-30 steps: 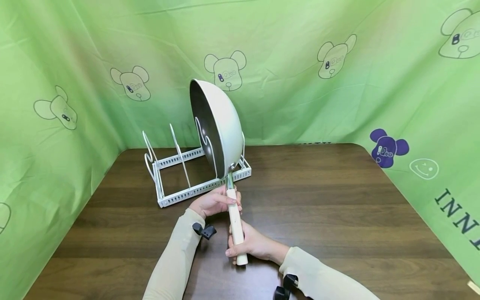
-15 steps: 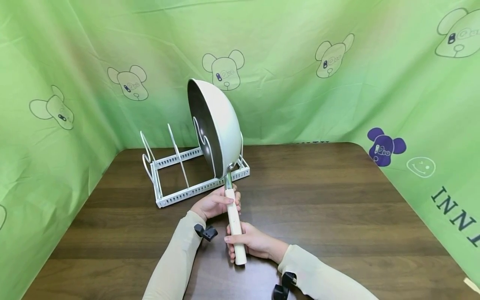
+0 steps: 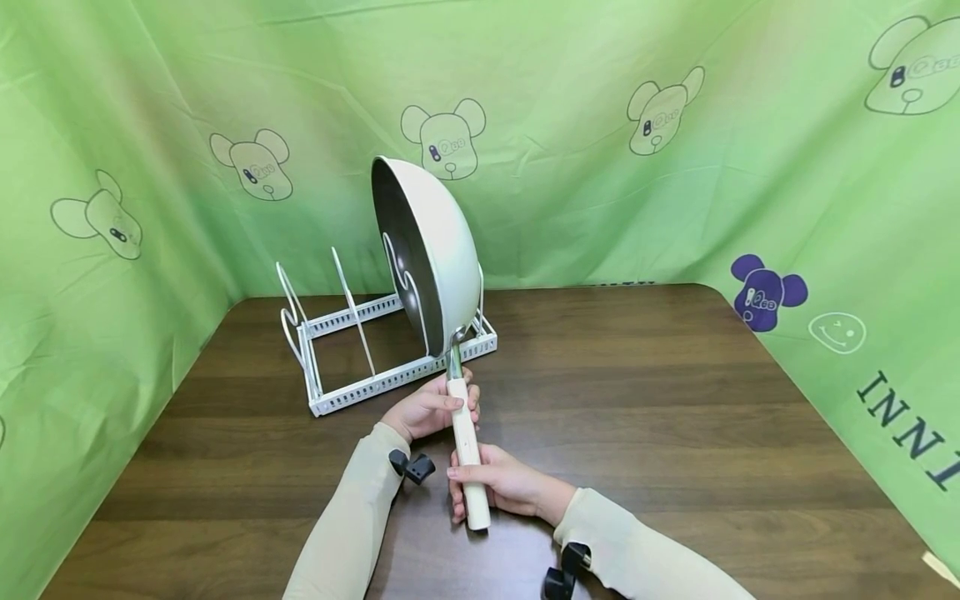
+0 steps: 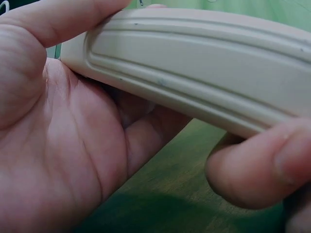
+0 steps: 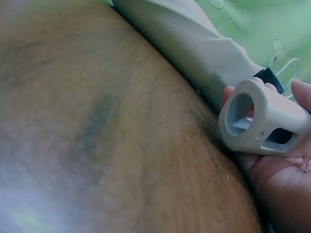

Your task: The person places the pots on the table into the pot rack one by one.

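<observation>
A wok [image 3: 444, 250], white outside and dark inside, stands on its edge in a white pan rack [image 3: 386, 383], its hollow facing left. Its pale handle [image 3: 466, 437] slopes down towards me. My left hand [image 3: 420, 412] holds the handle near the metal neck, thumb across the top. Nearer the handle's end, my right hand [image 3: 513, 485] grips it with the thumb laid over. In the left wrist view, the grooved handle [image 4: 194, 63] lies above my left palm, with part of my right hand at lower right. The handle's hollow end [image 5: 257, 116] shows in the right wrist view.
White wire dividers [image 3: 351, 308] rise from the rack left of the wok. All stands on a dark wooden table [image 3: 637, 400], with green printed cloth [image 3: 555, 208] behind and at both sides. A pale object [image 3: 941, 570] lies at the far right edge.
My right thumb has shifted slightly up along the handle. The wok and rack keep their place relative to each other, while the head view has drifted a little.
</observation>
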